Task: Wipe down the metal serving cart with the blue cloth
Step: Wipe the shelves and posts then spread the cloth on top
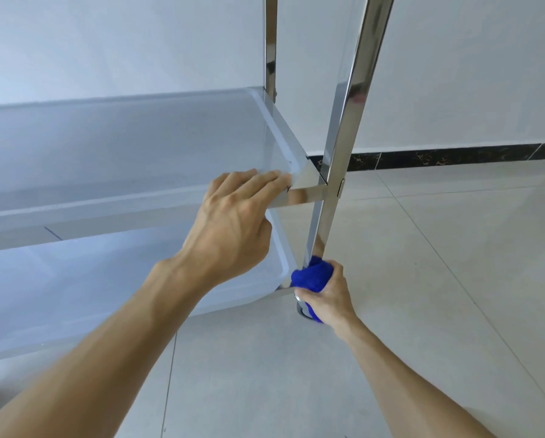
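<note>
The metal serving cart (122, 147) fills the left and middle of the view and runs off the left and top edges, so its full width and whatever tops the two uprights cannot be seen. Its middle shelf (132, 137) is a shallow tray with a raised rim, pale and washed out in the light; the lower shelf (107, 279) beneath it is partly covered by the left forearm, and its surface is hard to read. The near corner post (344, 128) is mirror-bright square tube, tilted in the wide-angle view, with reflections along its faces; the far post (270, 42) stands behind it at the shelf's back corner.

To the right of the near post the tiled floor (438, 279) lies open as far as the white wall (454, 74) and its dark baseboard (454, 154). Floor also shows in front of the cart between the two arms.

The left hand (233, 222) rests on the front rim of the middle shelf just beside the near post, fingers laid over the edge and lightly bent, the thumb hidden under the rim. The right hand (325, 295) is clamped around the blue cloth (312, 276), pressing it against the foot of the near post at the lower shelf's corner. The cloth is bunched, vivid blue, with a little showing below the palm. A caster (302, 309) under that corner is mostly hidden by the hand and cloth.
</note>
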Demonstrator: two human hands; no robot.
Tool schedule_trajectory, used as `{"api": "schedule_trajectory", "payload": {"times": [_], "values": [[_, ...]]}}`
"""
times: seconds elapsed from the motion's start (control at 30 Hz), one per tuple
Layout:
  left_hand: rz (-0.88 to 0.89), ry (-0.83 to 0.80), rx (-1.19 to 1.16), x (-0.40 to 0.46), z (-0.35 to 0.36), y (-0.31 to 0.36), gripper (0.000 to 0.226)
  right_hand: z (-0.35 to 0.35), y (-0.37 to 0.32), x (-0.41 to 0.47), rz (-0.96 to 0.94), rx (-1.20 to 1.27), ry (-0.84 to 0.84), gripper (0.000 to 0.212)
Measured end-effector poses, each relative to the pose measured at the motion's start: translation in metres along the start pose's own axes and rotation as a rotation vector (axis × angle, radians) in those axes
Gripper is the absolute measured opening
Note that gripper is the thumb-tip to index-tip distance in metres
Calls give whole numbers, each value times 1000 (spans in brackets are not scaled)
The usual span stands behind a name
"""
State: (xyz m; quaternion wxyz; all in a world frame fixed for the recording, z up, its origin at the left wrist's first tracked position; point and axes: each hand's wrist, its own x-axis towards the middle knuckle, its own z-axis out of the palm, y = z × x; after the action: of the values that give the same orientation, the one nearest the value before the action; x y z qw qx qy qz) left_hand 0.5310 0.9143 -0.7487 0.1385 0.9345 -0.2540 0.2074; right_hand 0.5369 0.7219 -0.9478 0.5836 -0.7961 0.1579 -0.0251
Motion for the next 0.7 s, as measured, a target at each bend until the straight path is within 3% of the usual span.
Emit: {"api": "schedule_trajectory", "payload": {"times": [0.17,0.3,0.37,0.7], "values": [[16,10,-278,-14,-26,-11,56,-10,-24,-37,39,129,-42,59],[-57,166,-383,-47,-54,-26,42,-23,-64,-79,-127,44,-81,58],[-114,218,-411,-63,-64,-34,38,-22,-88,-93,-224,37,-121,47],[-349,311,-455,-73,-149,-55,33,-8,-253,-151,-545,83,-265,46]]}}
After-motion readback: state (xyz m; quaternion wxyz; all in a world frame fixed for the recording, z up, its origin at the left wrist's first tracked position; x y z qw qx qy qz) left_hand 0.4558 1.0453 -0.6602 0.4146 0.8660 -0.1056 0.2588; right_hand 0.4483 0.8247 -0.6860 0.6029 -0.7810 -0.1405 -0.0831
